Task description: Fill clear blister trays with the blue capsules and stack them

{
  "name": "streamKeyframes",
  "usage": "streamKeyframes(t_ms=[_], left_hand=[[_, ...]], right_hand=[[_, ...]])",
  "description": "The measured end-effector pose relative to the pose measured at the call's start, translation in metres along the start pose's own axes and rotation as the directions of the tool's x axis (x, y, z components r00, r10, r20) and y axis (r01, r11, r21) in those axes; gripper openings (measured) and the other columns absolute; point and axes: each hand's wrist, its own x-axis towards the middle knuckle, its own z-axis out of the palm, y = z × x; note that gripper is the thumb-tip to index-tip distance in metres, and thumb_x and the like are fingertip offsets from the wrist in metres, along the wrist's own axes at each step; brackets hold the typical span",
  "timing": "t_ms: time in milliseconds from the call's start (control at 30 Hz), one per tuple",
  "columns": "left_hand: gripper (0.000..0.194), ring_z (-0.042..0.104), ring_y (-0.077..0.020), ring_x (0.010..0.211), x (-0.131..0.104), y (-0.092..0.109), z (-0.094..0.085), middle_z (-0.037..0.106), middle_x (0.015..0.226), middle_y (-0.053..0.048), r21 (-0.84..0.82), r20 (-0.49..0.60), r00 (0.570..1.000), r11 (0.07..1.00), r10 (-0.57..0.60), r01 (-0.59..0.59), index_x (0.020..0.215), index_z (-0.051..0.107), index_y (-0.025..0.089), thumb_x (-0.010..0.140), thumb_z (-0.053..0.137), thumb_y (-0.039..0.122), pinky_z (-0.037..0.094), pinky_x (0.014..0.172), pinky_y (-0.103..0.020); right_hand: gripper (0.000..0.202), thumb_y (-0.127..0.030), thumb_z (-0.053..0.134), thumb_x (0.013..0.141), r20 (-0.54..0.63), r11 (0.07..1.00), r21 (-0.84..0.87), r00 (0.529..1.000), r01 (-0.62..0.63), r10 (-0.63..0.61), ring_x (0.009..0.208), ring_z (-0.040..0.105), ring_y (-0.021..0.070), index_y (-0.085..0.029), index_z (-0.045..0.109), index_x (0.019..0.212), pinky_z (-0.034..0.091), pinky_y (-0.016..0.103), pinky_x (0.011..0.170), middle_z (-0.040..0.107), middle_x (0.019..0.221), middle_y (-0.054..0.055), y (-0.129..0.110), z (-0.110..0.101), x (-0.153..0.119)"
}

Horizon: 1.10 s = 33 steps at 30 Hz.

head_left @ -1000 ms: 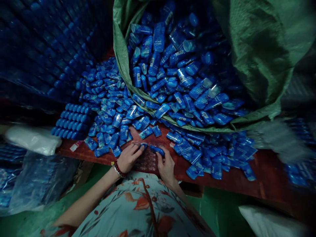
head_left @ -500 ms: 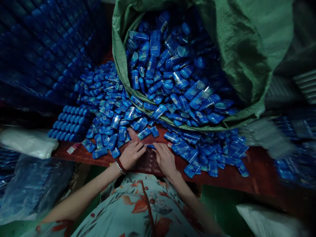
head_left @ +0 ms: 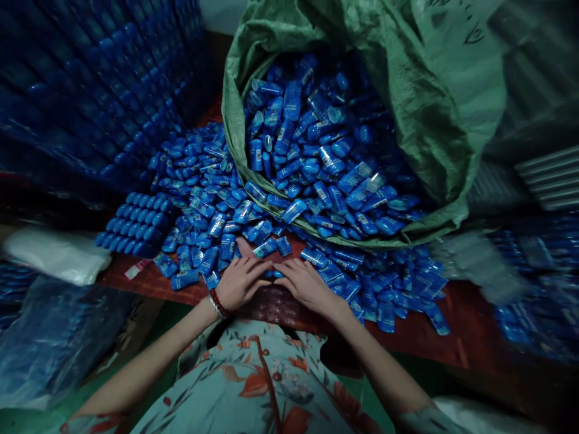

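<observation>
My left hand (head_left: 239,283), with a red bead and a silver bracelet on the wrist, and my right hand (head_left: 304,282) meet at the table's front edge. Between them is a small blue bottle (head_left: 274,274), mostly covered by my fingers; thumbs are on the near side, fingers on the far side. Just beyond lie loose blue bottles in clear film sleeves, such as one (head_left: 265,248) and a shorter one (head_left: 283,245). A large green woven sack (head_left: 233,120) lies open behind, with many more bottles (head_left: 330,160) inside and spilling out.
Bottles stand in a tight block of rows (head_left: 136,223) at the left, before a tall wrapped stack (head_left: 113,90). A white plastic bag (head_left: 56,253) lies at the far left. Clear plastic packs (head_left: 479,259) and more blue bottles are at the right of the red-brown table (head_left: 470,319).
The view has shifted a little. My fingers have moved closer together and now cover more of the blue bottle; my right forearm is angled further outward.
</observation>
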Motion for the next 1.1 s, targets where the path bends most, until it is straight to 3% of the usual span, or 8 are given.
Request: streamKeyframes(t_ms=[133,233,400,533,667,767,933,1100], left_hand=[[0.027,0.057,-0.0171,0.089,0.025,-0.015,-0.008,0.062,0.096,-0.007,-0.216,-0.048,0.979,0.959,-0.196,0.182,0.105,0.058,0.016,0.095,0.035,0.026,0.046,0.078,-0.03],[0.02,0.057,-0.0206,0.089,0.057,-0.024,0.002,0.062,0.097,-0.008,-0.023,0.138,0.979,0.987,-0.152,0.157,0.103,0.059,0.016,0.09,0.047,0.025,0.045,0.075,-0.032],[0.026,0.056,-0.0272,0.095,0.088,-0.025,0.023,0.063,0.096,-0.014,0.186,0.327,0.943,0.983,-0.068,0.006,0.105,0.058,0.012,0.078,0.059,0.013,0.044,0.079,-0.04],[0.03,0.058,-0.0253,0.093,0.082,-0.031,0.022,0.063,0.097,-0.012,0.154,0.322,0.947,0.988,-0.021,-0.03,0.104,0.059,0.012,0.075,0.063,0.011,0.047,0.078,-0.038],[0.017,0.06,-0.0185,0.088,0.068,-0.039,0.01,0.062,0.096,-0.007,-0.059,0.064,0.998,0.998,-0.01,0.014,0.098,0.06,0.014,0.085,0.054,0.023,0.05,0.075,-0.029],[0.027,0.06,-0.0131,0.082,0.052,-0.038,-0.006,0.06,0.095,-0.004,-0.187,-0.105,0.991,0.981,-0.079,0.058,0.103,0.058,0.014,0.092,0.041,0.032,0.051,0.071,-0.023],[0.023,0.061,-0.0157,0.083,0.009,-0.03,-0.033,0.061,0.091,-0.004,-0.319,-0.245,0.911,0.915,-0.332,0.248,0.1,0.058,0.015,0.085,0.055,0.033,0.052,0.074,-0.028],[0.027,0.061,-0.0148,0.079,-0.035,-0.016,-0.043,0.062,0.093,-0.003,-0.481,-0.184,0.818,0.775,-0.545,0.409,0.103,0.059,0.02,0.08,0.063,0.033,0.053,0.07,-0.028]], right_hand=[[0.03,-0.031,0.033,0.096,-0.216,0.961,0.148,0.941,-0.234,0.262,0.094,0.059,0.0185,-0.021,0.059,0.108,0.045,0.032,0.082,0.065,0.101,0.006,0.021,-0.002,0.012],[0.023,-0.03,0.05,0.088,-0.226,0.923,0.048,0.896,-0.383,0.383,0.092,0.059,0.0242,-0.016,0.059,0.105,0.046,0.035,0.077,0.064,0.096,0.012,0.025,0.01,0.036],[0.036,-0.015,0.06,0.077,-0.183,0.942,0.19,0.932,-0.277,0.311,0.093,0.059,0.0218,-0.016,0.052,0.112,0.046,0.032,0.078,0.062,0.103,0.011,0.031,0.021,0.049],[0.026,-0.025,0.06,0.077,-0.342,0.795,0.595,0.86,-0.114,0.379,0.085,0.061,0.0182,-0.019,0.057,0.101,0.047,0.031,0.079,0.065,0.092,0.003,0.035,0.018,0.024],[0.018,-0.03,0.067,0.069,-0.329,0.583,0.811,0.785,-0.05,0.525,0.075,0.06,0.0162,-0.019,0.062,0.082,0.048,0.029,0.073,0.064,0.079,0.0,0.023,0.017,0.003],[0.018,-0.031,0.068,0.067,-0.249,0.506,0.854,0.759,-0.122,0.602,0.072,0.059,0.0166,-0.02,0.062,0.079,0.048,0.03,0.072,0.064,0.075,0.0,0.009,0.007,-0.014],[0.022,-0.029,0.065,0.07,0.292,0.461,0.792,0.912,-0.4,0.289,0.078,0.061,0.0185,-0.023,0.065,0.091,0.049,0.028,0.072,0.067,0.085,0.001,0.007,-0.023,-0.096],[0.034,-0.025,0.066,0.061,0.403,0.656,0.371,0.751,-0.657,0.523,0.079,0.064,0.024,-0.024,0.068,0.095,0.051,0.033,0.068,0.07,0.087,0.006,0.026,0.013,-0.204]])
